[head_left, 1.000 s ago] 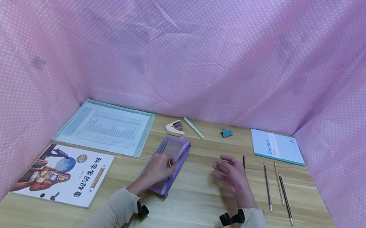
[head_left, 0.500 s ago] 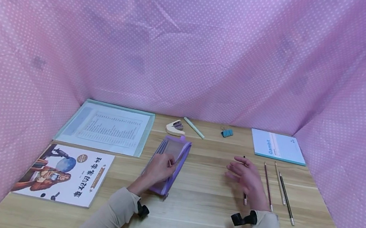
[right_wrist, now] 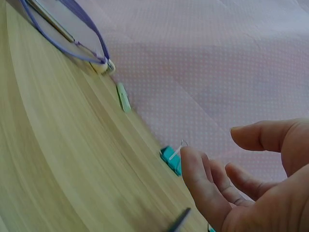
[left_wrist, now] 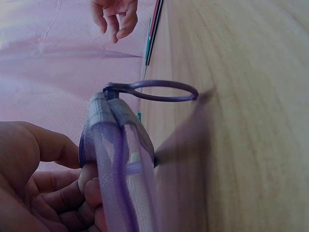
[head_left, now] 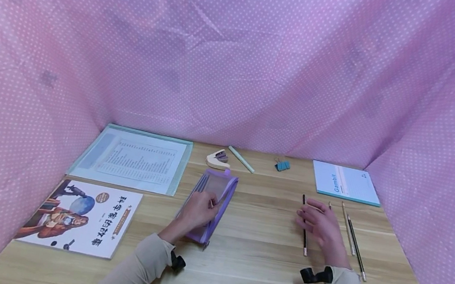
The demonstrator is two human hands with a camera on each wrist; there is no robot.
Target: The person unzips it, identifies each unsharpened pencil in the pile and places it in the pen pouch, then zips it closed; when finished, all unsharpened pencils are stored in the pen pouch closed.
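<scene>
My left hand (head_left: pixel 198 212) grips the edge of a purple mesh pencil case (head_left: pixel 214 228), thumb and fingers pinching its side. In the left wrist view the case's zipper pull (left_wrist: pixel 164 91) is a ring hanging off its end. Dark slim rods show inside the case through the mesh. My right hand (head_left: pixel 322 227) hovers over the right part of the table with fingers loosely bent and nothing in them. Under its fingertips lies a black pencil (head_left: pixel 305 242). A dark red pencil (head_left: pixel 330 205) is mostly hidden by that hand.
Right of the hand lie a pale pencil (head_left: pixel 348 229) and another black pencil (head_left: pixel 356 247). A stapler-like cream object (head_left: pixel 217 161), green pen (head_left: pixel 241 159) and teal binder clip (head_left: pixel 282 165) lie behind. A notebook (head_left: pixel 345 181), picture book (head_left: pixel 79 218) and document folder (head_left: pixel 185 155) flank them.
My right hand has moved steadily rightward, from left of the nearest black pencil to over it, uncovering that pencil and covering the dark red one. The left hand and case stayed put.
</scene>
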